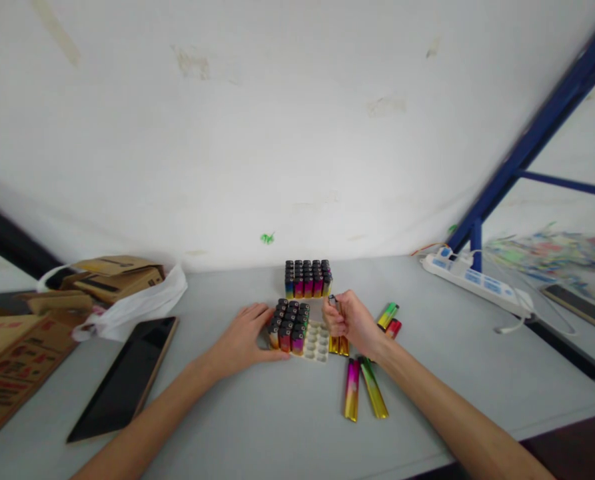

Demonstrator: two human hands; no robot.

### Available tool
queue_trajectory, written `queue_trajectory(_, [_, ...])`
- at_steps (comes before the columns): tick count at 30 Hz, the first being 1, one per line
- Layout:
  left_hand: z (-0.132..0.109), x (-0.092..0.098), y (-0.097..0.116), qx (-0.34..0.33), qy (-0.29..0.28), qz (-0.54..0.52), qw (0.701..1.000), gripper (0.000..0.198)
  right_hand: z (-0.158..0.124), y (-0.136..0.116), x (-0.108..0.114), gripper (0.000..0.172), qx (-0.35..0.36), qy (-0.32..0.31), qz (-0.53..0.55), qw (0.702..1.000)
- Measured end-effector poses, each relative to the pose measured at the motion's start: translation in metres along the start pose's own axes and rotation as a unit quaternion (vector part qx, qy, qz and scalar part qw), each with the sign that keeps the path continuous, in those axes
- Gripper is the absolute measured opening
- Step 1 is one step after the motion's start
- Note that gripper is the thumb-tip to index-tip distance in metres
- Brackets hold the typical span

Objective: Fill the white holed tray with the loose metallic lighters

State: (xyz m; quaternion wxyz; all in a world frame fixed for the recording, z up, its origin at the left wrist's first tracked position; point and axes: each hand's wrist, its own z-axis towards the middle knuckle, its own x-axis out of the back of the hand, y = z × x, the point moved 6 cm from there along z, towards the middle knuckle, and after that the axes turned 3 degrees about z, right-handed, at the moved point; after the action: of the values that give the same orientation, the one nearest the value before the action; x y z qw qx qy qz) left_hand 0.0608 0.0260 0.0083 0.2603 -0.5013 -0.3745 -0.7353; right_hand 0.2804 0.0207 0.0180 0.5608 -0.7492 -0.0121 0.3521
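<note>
A white tray (318, 341) with round holes lies in the middle of the grey table, its left part filled with several upright rainbow-coloured lighters (290, 323). My left hand (244, 337) rests flat against the tray's left side, fingers spread. My right hand (350, 323) is closed round a few lighters (338, 344) held upright just right of the tray. Behind stands a second, full block of lighters (307, 278). Loose lighters lie on the table: two long ones (362, 393) near my right wrist and two more (390, 319) behind the hand.
A dark tablet (127, 377) lies at the left. Cardboard boxes (12, 353) and a white plastic bag (137, 303) sit at the far left. A white power strip (477, 283) with a cable lies at the right by a blue metal frame (527, 147). A white wall rises behind.
</note>
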Motion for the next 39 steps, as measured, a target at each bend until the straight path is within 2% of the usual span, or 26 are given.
queue_trajectory(5, [0.001,0.001,0.001,-0.001,0.000,-0.002,1.000,0.075,0.002,0.000,0.006,0.035,0.011,0.019,0.003,1.000])
queue_trajectory(12, [0.001,0.003,0.002,0.001,0.002,-0.004,1.000,0.075,0.004,0.006,0.002,0.031,0.003,0.008,-0.023,1.000])
queue_trajectory(18, [0.000,0.002,0.002,-0.007,0.007,-0.001,1.000,0.075,0.000,-0.008,-0.001,0.049,0.095,0.051,-0.112,0.988])
queue_trajectory(21, [0.000,0.001,0.000,-0.010,0.010,-0.005,1.000,0.077,-0.003,-0.015,0.008,0.050,0.147,0.104,-0.199,0.963])
queue_trajectory(25, [0.000,-0.001,-0.002,-0.012,0.016,-0.005,1.000,0.079,-0.008,-0.022,0.016,0.043,0.218,0.140,-0.334,0.906])
queue_trajectory(32, [0.000,-0.002,0.000,-0.007,0.001,0.016,1.000,0.079,-0.010,-0.014,0.016,0.029,0.226,0.131,-0.403,0.877])
queue_trajectory(36, [0.000,-0.001,0.001,-0.003,-0.001,0.011,1.000,0.078,-0.014,-0.015,0.009,0.019,0.247,0.118,-0.476,0.836])
queue_trajectory(39, [0.000,0.000,0.002,-0.005,0.002,0.004,1.000,0.078,-0.015,-0.015,0.000,0.015,0.249,0.067,-0.533,0.806])
